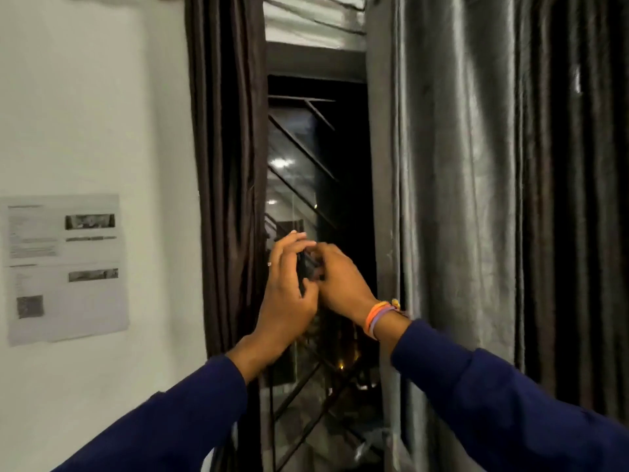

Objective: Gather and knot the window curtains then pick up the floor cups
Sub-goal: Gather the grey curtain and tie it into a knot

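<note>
A dark brown curtain [226, 172] hangs left of the window gap and a shiny grey-brown curtain [476, 185] hangs right of it. Both hang loose, with no knot. Between them my left hand [289, 294] and my right hand [337, 281] meet in front of the dark window pane [299, 158]. Both hands pinch a small dark window handle [307, 267] at the pane's edge; its shape is mostly hidden by my fingers. Neither hand touches a curtain. No cups are in view.
A white wall [95, 114] on the left carries a taped printed sheet [64, 267]. Diagonal metal bars [303, 148] run behind the glass. Coloured bands [377, 315] circle my right wrist. Night lights show outside, low in the gap.
</note>
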